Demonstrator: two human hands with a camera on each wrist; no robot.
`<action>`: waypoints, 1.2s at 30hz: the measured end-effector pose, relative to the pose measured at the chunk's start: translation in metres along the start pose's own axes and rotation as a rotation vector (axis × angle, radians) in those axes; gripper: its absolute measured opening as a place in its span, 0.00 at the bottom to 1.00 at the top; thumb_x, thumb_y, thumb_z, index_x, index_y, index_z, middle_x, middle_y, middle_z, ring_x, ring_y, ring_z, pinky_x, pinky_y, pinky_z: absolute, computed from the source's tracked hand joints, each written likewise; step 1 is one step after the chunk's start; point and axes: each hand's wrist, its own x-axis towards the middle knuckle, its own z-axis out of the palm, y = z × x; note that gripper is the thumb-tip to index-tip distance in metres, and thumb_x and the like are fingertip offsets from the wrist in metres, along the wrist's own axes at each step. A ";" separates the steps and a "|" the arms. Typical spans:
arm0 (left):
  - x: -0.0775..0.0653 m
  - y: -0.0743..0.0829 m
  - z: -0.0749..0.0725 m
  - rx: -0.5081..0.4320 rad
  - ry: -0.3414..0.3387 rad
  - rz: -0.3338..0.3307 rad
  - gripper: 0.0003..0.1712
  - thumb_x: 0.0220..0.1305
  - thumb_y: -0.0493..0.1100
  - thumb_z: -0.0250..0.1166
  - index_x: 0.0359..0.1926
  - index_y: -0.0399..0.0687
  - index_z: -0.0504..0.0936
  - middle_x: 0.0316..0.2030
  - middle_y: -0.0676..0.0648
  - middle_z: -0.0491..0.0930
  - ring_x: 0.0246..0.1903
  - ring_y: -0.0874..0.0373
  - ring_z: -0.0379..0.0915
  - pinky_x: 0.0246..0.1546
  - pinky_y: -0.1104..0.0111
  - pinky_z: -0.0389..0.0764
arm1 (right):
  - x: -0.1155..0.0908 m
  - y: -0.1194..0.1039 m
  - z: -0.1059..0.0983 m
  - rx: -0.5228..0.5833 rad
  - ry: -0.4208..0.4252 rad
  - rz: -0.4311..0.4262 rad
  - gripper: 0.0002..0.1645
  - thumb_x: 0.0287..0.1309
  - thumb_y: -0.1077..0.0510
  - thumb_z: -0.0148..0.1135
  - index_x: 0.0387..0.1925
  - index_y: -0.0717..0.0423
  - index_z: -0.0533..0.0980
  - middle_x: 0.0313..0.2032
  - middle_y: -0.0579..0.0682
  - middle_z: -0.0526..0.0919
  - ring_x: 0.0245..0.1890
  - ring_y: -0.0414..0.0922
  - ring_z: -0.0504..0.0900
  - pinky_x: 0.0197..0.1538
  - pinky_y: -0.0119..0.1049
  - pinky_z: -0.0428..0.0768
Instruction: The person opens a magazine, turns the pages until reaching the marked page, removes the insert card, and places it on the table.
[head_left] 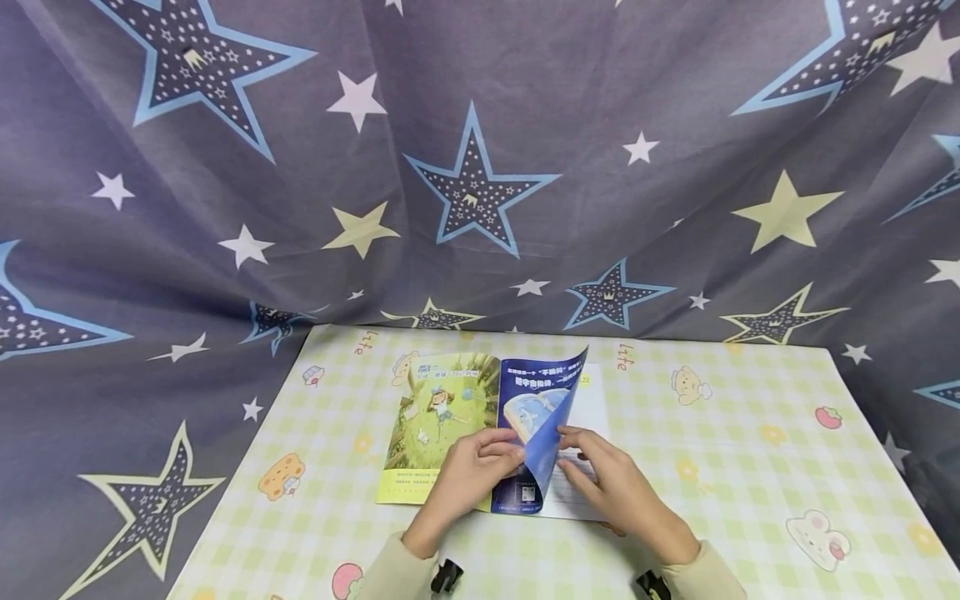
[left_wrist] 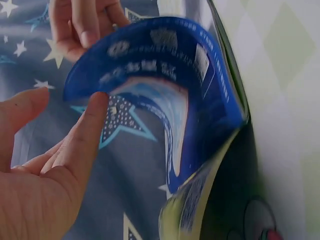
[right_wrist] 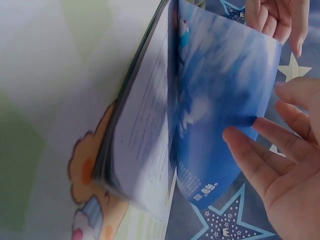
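A colourful magazine [head_left: 442, 475] lies spread on the table. Its left side has a green picture of a cartoon child. One dark blue page [head_left: 525, 367] stands up from the middle, curving to the right. My left hand [head_left: 477, 467] is at the near part of this page; in the left wrist view a fingertip [left_wrist: 101, 97] meets the page's edge, thumb held apart. On the page's other side is my right hand [head_left: 611, 479], its extended fingers [right_wrist: 242, 145] touching the light blue face. Beneath, a white printed page [right_wrist: 145, 115] shows.
A checked cloth with cartoon prints covers the table [head_left: 750, 450]. Behind it hangs a dark curtain [head_left: 570, 217] patterned with stars. Small black devices [head_left: 447, 577] are at both wrists, by the pale sleeves [head_left: 397, 575].
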 end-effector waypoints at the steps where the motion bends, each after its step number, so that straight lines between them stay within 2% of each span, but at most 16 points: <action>1: 0.001 0.000 0.003 -0.028 0.001 -0.010 0.26 0.65 0.42 0.70 0.56 0.27 0.78 0.40 0.39 0.86 0.40 0.44 0.85 0.40 0.65 0.86 | 0.000 -0.001 0.001 0.005 -0.003 0.000 0.13 0.62 0.63 0.68 0.48 0.55 0.77 0.58 0.53 0.80 0.56 0.50 0.81 0.47 0.40 0.85; 4: 0.003 -0.003 0.008 -0.092 0.003 -0.035 0.21 0.64 0.35 0.69 0.54 0.25 0.79 0.37 0.37 0.86 0.36 0.46 0.86 0.38 0.65 0.87 | 0.001 -0.003 0.003 -0.004 -0.003 -0.008 0.13 0.62 0.63 0.68 0.47 0.54 0.77 0.58 0.52 0.80 0.57 0.50 0.80 0.51 0.40 0.84; 9: 0.003 -0.006 0.007 -0.126 0.019 -0.035 0.17 0.64 0.30 0.66 0.52 0.24 0.79 0.35 0.36 0.86 0.34 0.48 0.86 0.37 0.64 0.87 | 0.003 -0.004 0.003 -0.002 0.010 -0.033 0.13 0.61 0.65 0.68 0.46 0.54 0.76 0.58 0.52 0.80 0.57 0.50 0.80 0.52 0.40 0.83; 17: -0.003 -0.005 -0.009 -0.155 0.060 -0.044 0.18 0.65 0.31 0.66 0.53 0.22 0.78 0.39 0.28 0.83 0.40 0.33 0.83 0.39 0.63 0.86 | 0.002 -0.004 0.002 0.012 -0.007 -0.024 0.13 0.64 0.63 0.66 0.48 0.52 0.77 0.59 0.52 0.80 0.59 0.51 0.79 0.64 0.33 0.73; 22: 0.003 -0.006 0.000 -0.167 0.031 -0.043 0.23 0.64 0.36 0.69 0.54 0.22 0.78 0.39 0.32 0.85 0.39 0.40 0.85 0.39 0.63 0.86 | 0.003 -0.004 0.005 0.032 -0.008 -0.046 0.13 0.64 0.64 0.66 0.49 0.54 0.77 0.58 0.54 0.80 0.58 0.52 0.79 0.62 0.36 0.75; 25: 0.011 -0.009 0.008 -0.125 0.020 -0.032 0.20 0.64 0.37 0.70 0.52 0.27 0.81 0.38 0.37 0.86 0.37 0.47 0.86 0.38 0.63 0.87 | 0.003 -0.004 0.006 0.031 -0.006 -0.049 0.14 0.63 0.64 0.67 0.49 0.55 0.77 0.58 0.54 0.80 0.58 0.52 0.79 0.62 0.37 0.76; 28: 0.014 -0.011 0.010 -0.081 0.036 -0.022 0.15 0.64 0.37 0.70 0.49 0.32 0.84 0.37 0.39 0.87 0.36 0.49 0.86 0.37 0.64 0.87 | 0.003 -0.003 0.007 0.028 -0.007 -0.045 0.14 0.63 0.64 0.67 0.49 0.56 0.77 0.58 0.54 0.80 0.58 0.51 0.79 0.61 0.39 0.77; 31: 0.010 -0.012 0.000 -0.044 0.081 -0.025 0.14 0.64 0.35 0.69 0.49 0.32 0.84 0.37 0.39 0.87 0.36 0.49 0.86 0.36 0.65 0.87 | 0.002 -0.003 0.005 0.005 -0.031 -0.025 0.16 0.63 0.63 0.67 0.52 0.56 0.77 0.58 0.53 0.80 0.59 0.49 0.79 0.60 0.42 0.78; 36: -0.008 -0.015 -0.037 0.008 0.212 -0.032 0.16 0.63 0.33 0.69 0.50 0.29 0.82 0.38 0.36 0.86 0.34 0.49 0.86 0.36 0.65 0.87 | -0.005 0.000 -0.004 -0.122 -0.169 0.093 0.27 0.63 0.55 0.69 0.61 0.57 0.75 0.61 0.53 0.78 0.61 0.50 0.76 0.62 0.47 0.76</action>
